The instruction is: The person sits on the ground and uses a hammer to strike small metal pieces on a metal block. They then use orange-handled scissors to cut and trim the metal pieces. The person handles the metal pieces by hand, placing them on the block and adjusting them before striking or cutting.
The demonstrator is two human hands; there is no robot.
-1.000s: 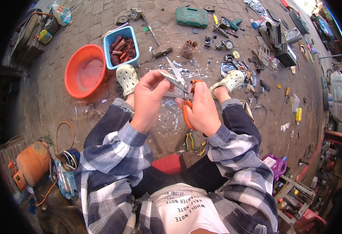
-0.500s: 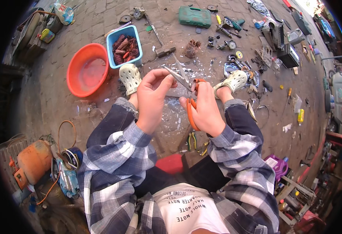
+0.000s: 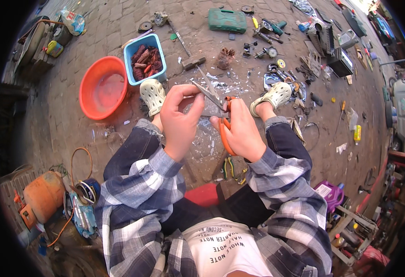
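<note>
My right hand (image 3: 245, 131) is wrapped round a pair of scissors (image 3: 224, 135) with orange handles and grey blades. The blades stand apart in a V and point up and to the left. My left hand (image 3: 179, 121) is raised beside them, fingers curled and thumb bent toward the forefinger. Its fingertips are right at the nearer blade. Whatever they pinch, if anything, is too small to make out. Beneath the hands, small pale scraps (image 3: 213, 85) are scattered over the ground.
Left of my feet stand a red basin (image 3: 86, 94) and a blue bin (image 3: 162, 55) of reddish-brown pieces. A hammer (image 3: 193, 63) lies ahead, with a green case (image 3: 227, 21) beyond. Pliers (image 3: 230, 167) lie between my knees. An orange gas cylinder (image 3: 44, 196) is at left; tools and parts cover the right.
My left thumb has come away a little from the forefinger, and the gap between them has widened. The scissors remain in my right hand, blades slightly further apart. The view has shifted slightly.
</note>
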